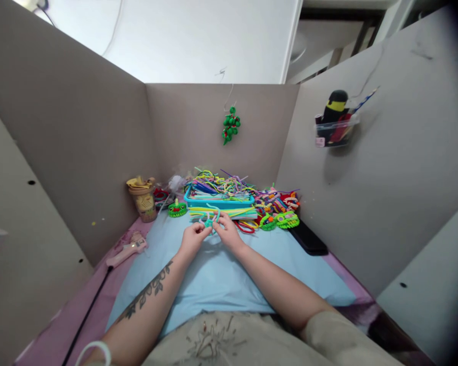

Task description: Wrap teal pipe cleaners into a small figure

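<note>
My left hand (193, 238) and my right hand (228, 231) meet above a light blue sheet (221, 279) on the desk. Together they pinch a small teal pipe-cleaner piece (209, 220) that is bent into loops. Just beyond my fingers lies a bundle of yellow-green pipe cleaners (232, 212), and behind it a blue tray (217, 202) heaped with pipe cleaners of many colours.
Grey cardboard walls enclose the desk on three sides. A pink glue gun (127, 250) with a black cord lies at left near a tan cup (143, 199). Finished green figures (286, 219) and a black flat object (308, 238) sit at right. A green ornament (231, 125) hangs on the back wall.
</note>
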`<state>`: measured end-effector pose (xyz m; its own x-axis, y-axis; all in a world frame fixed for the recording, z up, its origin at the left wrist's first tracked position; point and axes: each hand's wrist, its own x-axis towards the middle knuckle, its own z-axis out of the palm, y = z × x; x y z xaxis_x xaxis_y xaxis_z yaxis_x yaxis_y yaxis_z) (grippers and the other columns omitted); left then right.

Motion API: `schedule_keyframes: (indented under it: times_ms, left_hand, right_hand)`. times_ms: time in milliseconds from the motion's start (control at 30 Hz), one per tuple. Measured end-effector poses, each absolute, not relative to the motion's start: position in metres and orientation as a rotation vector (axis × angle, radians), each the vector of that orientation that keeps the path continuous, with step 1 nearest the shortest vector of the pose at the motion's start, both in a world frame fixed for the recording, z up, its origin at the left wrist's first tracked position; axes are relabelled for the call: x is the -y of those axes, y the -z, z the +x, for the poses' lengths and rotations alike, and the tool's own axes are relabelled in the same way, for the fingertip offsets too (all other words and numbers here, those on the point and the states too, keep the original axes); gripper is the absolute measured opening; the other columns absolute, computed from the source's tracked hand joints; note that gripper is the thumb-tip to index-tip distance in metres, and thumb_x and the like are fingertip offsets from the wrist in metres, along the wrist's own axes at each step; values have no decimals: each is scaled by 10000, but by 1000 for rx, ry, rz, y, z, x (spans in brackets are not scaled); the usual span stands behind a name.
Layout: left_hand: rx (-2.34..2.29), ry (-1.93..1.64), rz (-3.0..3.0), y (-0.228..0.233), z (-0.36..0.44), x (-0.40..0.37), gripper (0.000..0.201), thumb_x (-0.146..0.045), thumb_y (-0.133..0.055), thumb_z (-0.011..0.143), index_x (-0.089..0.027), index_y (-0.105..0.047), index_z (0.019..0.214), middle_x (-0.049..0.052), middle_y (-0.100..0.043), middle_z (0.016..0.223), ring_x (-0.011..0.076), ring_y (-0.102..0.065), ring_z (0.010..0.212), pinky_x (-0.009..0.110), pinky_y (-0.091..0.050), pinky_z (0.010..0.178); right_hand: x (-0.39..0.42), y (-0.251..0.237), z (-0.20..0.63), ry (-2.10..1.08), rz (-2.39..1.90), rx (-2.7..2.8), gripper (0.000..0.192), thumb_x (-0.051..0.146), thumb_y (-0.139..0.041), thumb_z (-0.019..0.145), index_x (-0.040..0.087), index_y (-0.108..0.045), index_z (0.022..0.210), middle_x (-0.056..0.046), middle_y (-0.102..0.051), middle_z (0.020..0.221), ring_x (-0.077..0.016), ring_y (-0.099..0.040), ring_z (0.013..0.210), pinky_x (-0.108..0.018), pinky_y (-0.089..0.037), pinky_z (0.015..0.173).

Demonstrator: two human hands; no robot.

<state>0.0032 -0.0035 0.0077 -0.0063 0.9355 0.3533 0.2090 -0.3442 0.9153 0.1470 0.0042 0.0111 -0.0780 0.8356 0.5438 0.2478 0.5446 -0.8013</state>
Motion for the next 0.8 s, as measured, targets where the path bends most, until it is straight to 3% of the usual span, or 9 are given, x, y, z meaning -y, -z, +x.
schedule_keyframes:
  times_ms: [367,600,800]
  left_hand:
    - [-1174,-1399,1591,-10,4,4,349,-421,-670,624,-152,-483,502,-51,-343,480,87,-325,510,240,-247,512]
    - [-1125,-1383,1478,-11,4,4,315,-447,-659,635,-140,-631,701,-13,-521,585,115,-433,567,245,-321,560]
    - [-1206,-1357,1572,-10,4,4,383,-440,-676,602,-153,-452,483,-50,-327,483,84,-308,507,240,-225,506]
  right_hand:
    - [-10,-7,148,-635,-927,1561,220,374,-539,784,198,-627,685,-66,-522,1096,-207,-479,1075,-320,-331,960]
    - [-20,1,154,-661,-944,1547,245,395,-531,787,188,-628,698,-75,-507,1122,-210,-467,1105,-323,-331,959]
    - [-19,3,150,-640,-929,1583,224,371,-555,766,184,-588,647,-69,-520,1081,-201,-481,1055,-327,-334,949]
